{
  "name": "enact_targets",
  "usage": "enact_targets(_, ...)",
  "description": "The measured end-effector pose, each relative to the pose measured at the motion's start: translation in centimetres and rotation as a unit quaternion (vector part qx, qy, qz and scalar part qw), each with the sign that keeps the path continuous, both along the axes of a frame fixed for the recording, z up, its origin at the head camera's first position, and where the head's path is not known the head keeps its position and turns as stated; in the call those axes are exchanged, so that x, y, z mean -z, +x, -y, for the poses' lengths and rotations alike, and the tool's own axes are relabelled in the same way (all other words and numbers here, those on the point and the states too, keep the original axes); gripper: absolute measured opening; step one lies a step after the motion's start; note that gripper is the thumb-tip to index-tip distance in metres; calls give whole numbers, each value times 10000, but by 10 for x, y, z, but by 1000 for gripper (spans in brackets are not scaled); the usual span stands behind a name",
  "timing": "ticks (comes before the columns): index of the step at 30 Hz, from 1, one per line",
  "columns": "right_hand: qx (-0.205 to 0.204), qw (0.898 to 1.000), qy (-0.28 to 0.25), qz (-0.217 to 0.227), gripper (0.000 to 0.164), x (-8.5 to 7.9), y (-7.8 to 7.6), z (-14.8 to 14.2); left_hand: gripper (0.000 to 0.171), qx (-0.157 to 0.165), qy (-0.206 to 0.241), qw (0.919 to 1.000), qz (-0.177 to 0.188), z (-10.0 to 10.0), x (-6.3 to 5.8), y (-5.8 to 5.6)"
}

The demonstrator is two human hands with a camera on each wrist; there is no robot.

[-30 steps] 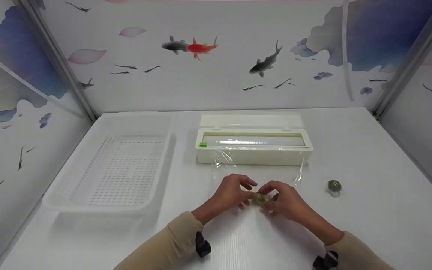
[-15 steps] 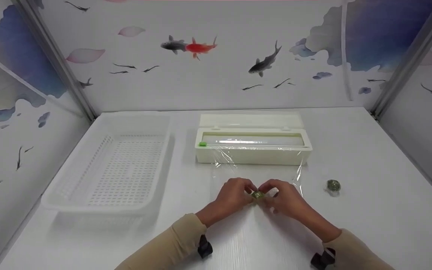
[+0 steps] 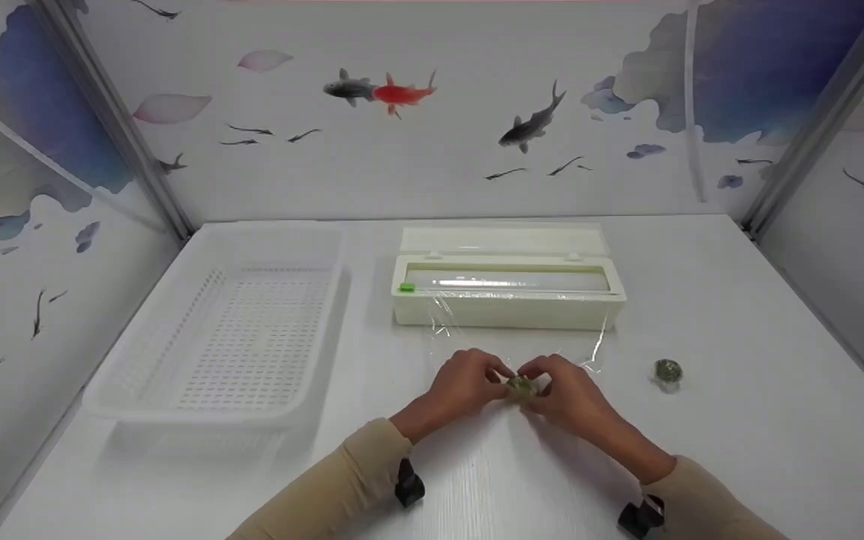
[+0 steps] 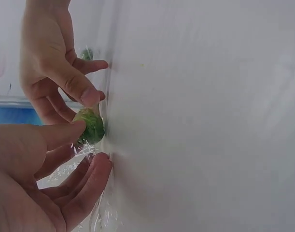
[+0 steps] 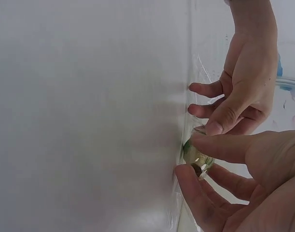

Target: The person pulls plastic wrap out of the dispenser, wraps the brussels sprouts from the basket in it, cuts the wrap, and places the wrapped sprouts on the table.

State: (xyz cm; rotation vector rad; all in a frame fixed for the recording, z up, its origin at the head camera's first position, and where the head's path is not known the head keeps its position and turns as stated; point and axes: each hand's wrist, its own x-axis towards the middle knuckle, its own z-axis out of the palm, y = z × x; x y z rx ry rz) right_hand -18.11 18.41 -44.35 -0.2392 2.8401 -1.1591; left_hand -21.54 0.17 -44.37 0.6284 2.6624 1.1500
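Observation:
A small green Brussels sprout [image 3: 520, 385] lies between both hands, with clear cling film [image 3: 514, 343] about it. My left hand [image 3: 464, 384] pinches it from the left, thumb on its near side in the left wrist view. From the right, my right hand [image 3: 571, 391] pinches it with thumb and fingers; the brownish cut end of the sprout [image 5: 196, 169] shows in the right wrist view. The film runs back to a cream cling film dispenser [image 3: 507, 311] with its lid raised. Fingers hide part of the sprout.
A second sprout [image 3: 668, 370], wrapped in film, lies on the white table [image 3: 762, 442] to the right. At the left stands a white perforated basket [image 3: 192, 415]. A green slider [image 3: 406, 288] sits at the dispenser's left end. Printed walls enclose the table.
My left fingers, more spread one second ago, have closed in on the sprout. The sprout has turned and shifted slightly away from me between the hands. Dispenser, basket and second sprout have stayed put.

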Motion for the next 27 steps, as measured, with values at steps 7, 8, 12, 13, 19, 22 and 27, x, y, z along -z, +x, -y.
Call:
enact_targets(7, -66, 9999, 119, 8, 29, -1, -5, -1, 24, -83, 138, 9995, 286, 0, -4, -1)
enact_targets(8, -69, 9999, 113, 53, 29, -2, -6, -1, 24, -94, 129, 9995, 258, -1, -5, -2)
enact_targets(12, -72, 9998, 166, 107, 32, -5, -7, 1, 20, -68, 174, 9996, 227, -2, -5, -5)
enact_targets(13, -38, 9998, 160, 138, 33, -6, -7, 1, 18, -46, 192, 9995, 231, -2, -5, -6)
enact_targets(19, 87, 9986, -229, 459, 33, -6, -9, 3, 15, -69, 360, 9980, 524, 0, -3, -12)
enact_targets(22, 41, 9995, -90, 315, 27, -6, -12, 3, 15, -105, 128, 9989, 436, 1, -4, -14)
enact_targets(27, 126, 9980, 625, 0, 22, -9, -14, 2, 22, 38, -894, 9945, -544, 0, -8, -15)
